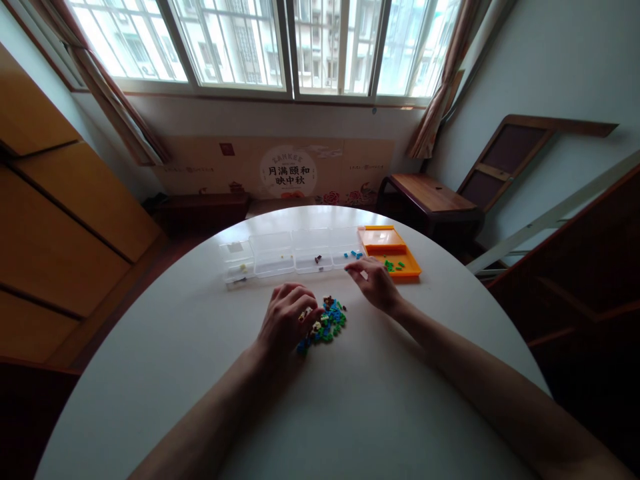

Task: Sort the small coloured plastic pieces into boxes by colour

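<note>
A loose pile of small building bricks (pixel 333 321), blue, green, cream and brown, lies on the white table. Curled over the left side of the pile is my left hand (pixel 287 313), thumb and fingers bent together among the bricks; what they grip is hidden. My right hand (pixel 374 283) is raised at the front of the clear compartment box (pixel 273 265), its thumb and forefinger pinched on a tiny dark brick. Just beyond those fingertips, blue bricks (pixel 356 255) lie in the rightmost clear compartment. Green bricks (pixel 393 265) sit in the orange tray (pixel 413 270) beside my right hand.
Other clear compartments hold a few brown pieces (pixel 318 259) and pale pieces (pixel 243 269). The round white table (pixel 165 347) curves away at its far edge. Beyond it stand a wooden chair (pixel 425 193), a printed panel (pixel 200 167) and windows.
</note>
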`<state>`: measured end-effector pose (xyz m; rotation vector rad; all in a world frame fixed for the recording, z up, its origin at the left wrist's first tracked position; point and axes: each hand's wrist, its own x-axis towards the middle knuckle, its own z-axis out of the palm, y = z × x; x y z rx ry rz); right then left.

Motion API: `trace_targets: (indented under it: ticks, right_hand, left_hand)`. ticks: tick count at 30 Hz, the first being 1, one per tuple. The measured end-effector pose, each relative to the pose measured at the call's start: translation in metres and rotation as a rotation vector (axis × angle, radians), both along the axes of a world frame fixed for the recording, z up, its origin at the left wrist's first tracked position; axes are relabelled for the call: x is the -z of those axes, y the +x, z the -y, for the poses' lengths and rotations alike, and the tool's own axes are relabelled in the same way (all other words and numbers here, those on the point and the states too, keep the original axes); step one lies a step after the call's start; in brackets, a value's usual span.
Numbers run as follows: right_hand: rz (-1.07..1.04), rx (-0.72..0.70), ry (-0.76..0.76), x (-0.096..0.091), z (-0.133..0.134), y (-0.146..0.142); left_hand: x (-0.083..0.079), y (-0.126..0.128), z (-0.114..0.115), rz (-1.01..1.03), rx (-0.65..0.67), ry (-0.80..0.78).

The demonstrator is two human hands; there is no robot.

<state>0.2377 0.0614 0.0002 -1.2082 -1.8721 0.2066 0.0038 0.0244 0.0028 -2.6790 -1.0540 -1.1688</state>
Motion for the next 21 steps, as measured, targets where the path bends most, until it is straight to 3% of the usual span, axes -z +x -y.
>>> trace_targets:
  ticks: [4, 10, 16, 21]
  right_hand:
    - [-0.079, 0.172, -0.03, -0.002, -0.031, 0.011]
    - [-0.196, 0.221, -0.097, -0.003, -0.051, 0.01]
    - [-0.2, 0.16, -0.086, 0.003, -0.023, 0.009]
    - [-0.113, 0.023, -0.05, 0.012, 0.01, 0.004]
  left_hand:
    - [0.0, -0.002, 0.0, 0.02, -0.004, 0.006]
    - [0.001, -0.002, 0.001, 0.012, -0.013, -0.004]
    - [-0.003, 0.001, 0.002, -0.009, 0.012, -0.027]
    - [-0.001, 0.001, 0.002, -0.062, -0.017, -0.037]
